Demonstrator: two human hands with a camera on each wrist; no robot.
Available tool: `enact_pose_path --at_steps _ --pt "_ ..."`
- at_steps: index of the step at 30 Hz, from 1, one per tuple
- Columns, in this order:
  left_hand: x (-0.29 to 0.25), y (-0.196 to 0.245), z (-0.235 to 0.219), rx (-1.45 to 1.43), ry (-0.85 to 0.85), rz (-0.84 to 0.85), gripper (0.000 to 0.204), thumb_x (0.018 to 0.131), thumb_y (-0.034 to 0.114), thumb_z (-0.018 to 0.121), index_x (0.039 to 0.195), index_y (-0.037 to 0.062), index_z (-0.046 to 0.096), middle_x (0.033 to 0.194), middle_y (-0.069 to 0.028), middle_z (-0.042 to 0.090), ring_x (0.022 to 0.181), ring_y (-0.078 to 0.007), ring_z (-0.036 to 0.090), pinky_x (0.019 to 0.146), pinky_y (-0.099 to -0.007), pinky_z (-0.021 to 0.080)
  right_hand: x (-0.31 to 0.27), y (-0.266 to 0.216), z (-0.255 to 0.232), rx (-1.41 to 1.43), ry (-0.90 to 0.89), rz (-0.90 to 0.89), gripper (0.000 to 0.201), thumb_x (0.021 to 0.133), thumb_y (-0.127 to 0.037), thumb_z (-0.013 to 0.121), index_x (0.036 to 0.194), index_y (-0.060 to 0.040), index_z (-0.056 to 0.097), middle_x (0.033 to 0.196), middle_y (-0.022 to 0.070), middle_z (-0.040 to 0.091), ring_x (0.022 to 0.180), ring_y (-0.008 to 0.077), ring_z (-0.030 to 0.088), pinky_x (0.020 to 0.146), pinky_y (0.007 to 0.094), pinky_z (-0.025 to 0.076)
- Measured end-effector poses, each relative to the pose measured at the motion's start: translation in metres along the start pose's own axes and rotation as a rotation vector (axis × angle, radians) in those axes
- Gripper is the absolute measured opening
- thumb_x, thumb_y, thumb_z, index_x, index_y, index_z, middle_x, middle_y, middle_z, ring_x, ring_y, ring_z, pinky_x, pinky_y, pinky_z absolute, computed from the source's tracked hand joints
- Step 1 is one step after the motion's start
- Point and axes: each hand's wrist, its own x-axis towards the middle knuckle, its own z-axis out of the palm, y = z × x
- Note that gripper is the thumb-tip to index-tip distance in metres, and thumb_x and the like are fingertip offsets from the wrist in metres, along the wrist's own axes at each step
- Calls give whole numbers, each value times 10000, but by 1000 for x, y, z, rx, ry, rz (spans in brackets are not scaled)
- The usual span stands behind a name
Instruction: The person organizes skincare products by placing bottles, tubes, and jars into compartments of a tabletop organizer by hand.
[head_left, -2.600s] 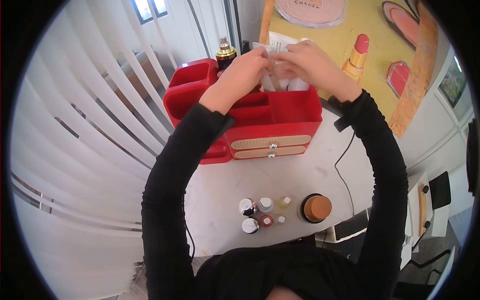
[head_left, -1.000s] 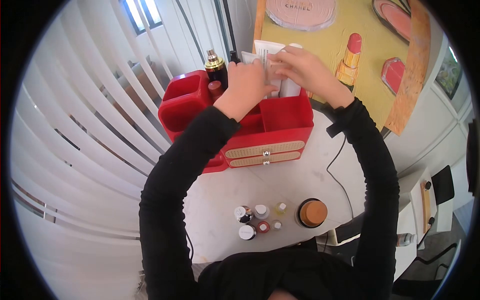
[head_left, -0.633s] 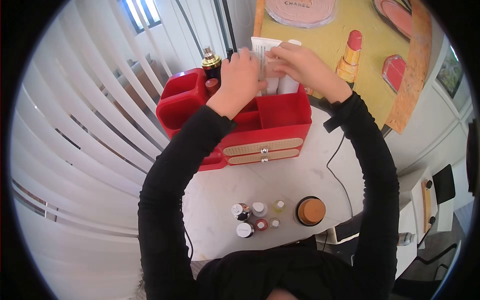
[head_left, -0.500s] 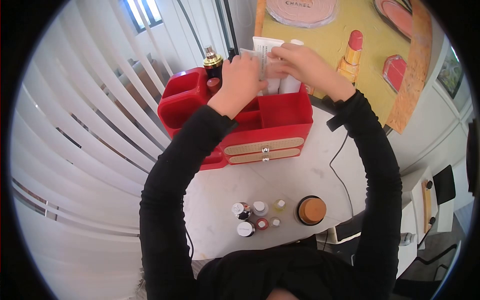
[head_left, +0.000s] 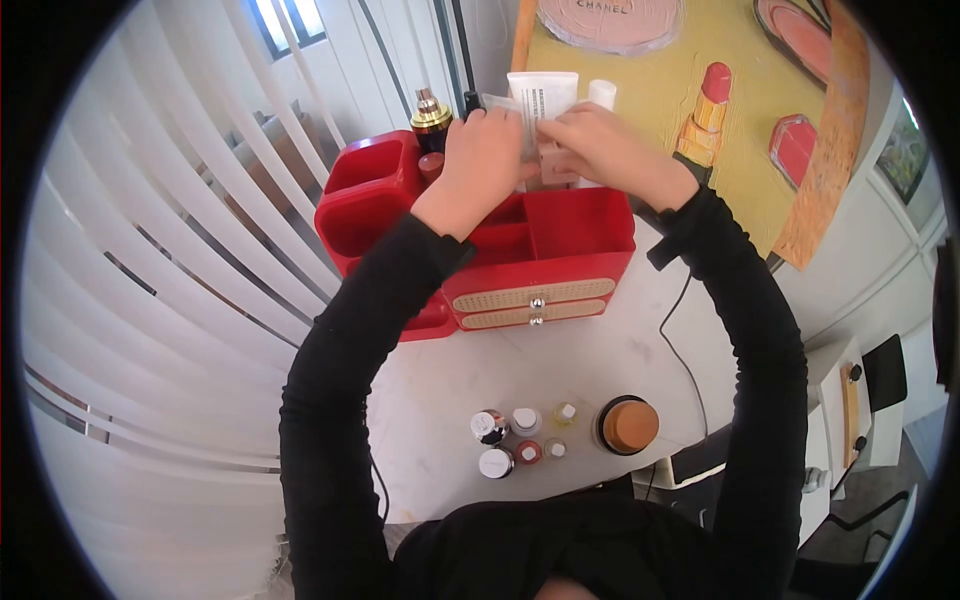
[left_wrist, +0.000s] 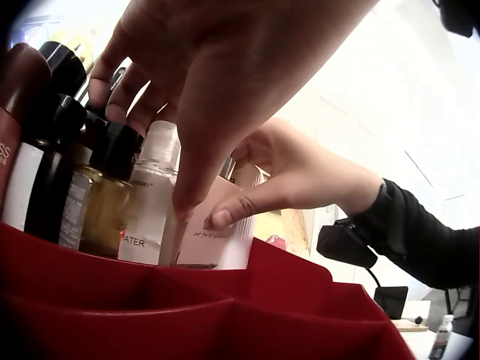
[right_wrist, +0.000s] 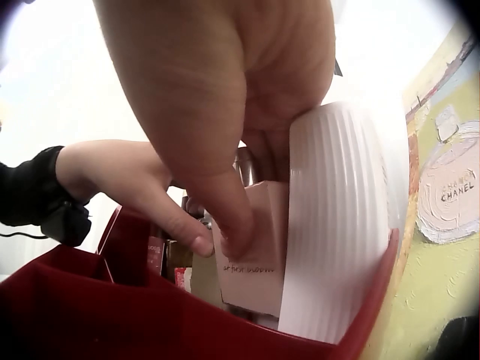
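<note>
Plainly close work in the head view: bends left hand (head_left: 475, 165) and right hand (head_left: 625, 155) over the back row of a red organiser (head_left: 545, 266), just in front of an upright white tube (head_left: 552, 90) and near a gold-collared dark bottle (head_left: 432, 136). Hides most of the contact behind knuckles from up there; better to judge it from lower down. In the left wrist view, shows a pink box (left_wrist: 201, 241) in the back compartment, beside a clear bottle (left_wrist: 146, 221) and apparently a little tilted, with right thumb pressed on its front. Also sets left thumb down by the edge between box and bottle, with left fingers bent and spread about a black-capped amber bottle (left_wrist: 107, 214); impossible to tell a left grip from a mere rest. In the right wrist view, pinches the pink box between right thumb in front and fingers behind, with a ribbed white container (right_wrist: 334, 217) just beside and the lower edge in sight above the red wall. For good seating, probably best to square the box upright first, hold the clear bottle aside with a light left thumb, then lower straight down without scraping the ribbed side. Keep pressure gentle on the printed face, and watch for neighbours toppling.
</note>
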Motion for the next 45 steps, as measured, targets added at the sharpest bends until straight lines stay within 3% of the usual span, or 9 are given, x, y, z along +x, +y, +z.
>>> enact_pose_path --at_steps 3,7,12,18,20,25,30,37,45 --pt "-4 -1 -1 21 8 6 498 721 377 817 989 32 577 977 -125 634 941 -319 623 775 -452 498 2 -8 3 -209 -280 1 328 757 -218 781 1008 -66 634 856 153 647 907 347 615 942 430 447" --pt "-4 -3 -4 12 59 48 495 735 371 809 1001 31 568 989 -128 630 969 -321 612 792 -445 494 0 -12 2 -314 -311 23 328 726 -258 806 958 -81 656 911 123 641 956 325 603 964 421 433" --pt "-36 8 -43 -164 169 58 483 827 310 754 1160 16 562 1009 -139 595 965 -345 593 799 -443 474 -9 -16 -11 63 83 -49 197 777 -197 756 893 -58 677 952 95 619 989 282 580 873 417 466" --pt "-146 58 -131 -430 -43 226 462 828 276 758 1217 65 626 1136 -128 604 1040 -322 601 884 -397 485 -52 -85 -42 347 -176 -112 211 817 -95 714 1014 -45 660 1058 106 610 978 329 594 850 426 480" --pt "-175 71 -131 -489 -190 245 474 844 334 739 1226 80 619 1137 -119 591 1009 -298 602 860 -390 488 -64 -118 -53 412 -223 -194 214 825 -124 720 1005 -42 638 1033 99 603 960 319 599 830 420 483" --pt "-209 87 -112 -226 -237 456 500 864 440 686 1235 115 604 1096 -66 576 942 -226 592 815 -348 483 -83 -161 -46 502 -419 -223 198 832 -193 720 936 -53 625 937 89 584 929 280 607 812 394 489" --pt "-215 97 -104 92 -222 665 381 833 268 659 1181 120 620 1068 -42 569 877 -187 557 706 -307 467 -97 -177 -42 484 -549 -276 201 825 -232 725 910 -65 652 878 78 593 888 253 623 783 376 496" --pt "-227 104 -94 258 -165 698 355 831 216 618 1167 106 637 1002 -49 577 855 -172 554 602 -262 438 -101 -174 -39 513 -619 -260 214 828 -227 730 952 -68 658 859 79 604 891 269 630 785 388 495" --pt "-221 90 -65 162 -110 750 299 908 343 639 974 51 634 590 28 452 537 -125 471 503 -273 350 -100 -173 -31 514 -687 -252 191 873 -222 691 950 -65 614 875 91 576 860 290 615 805 399 485"
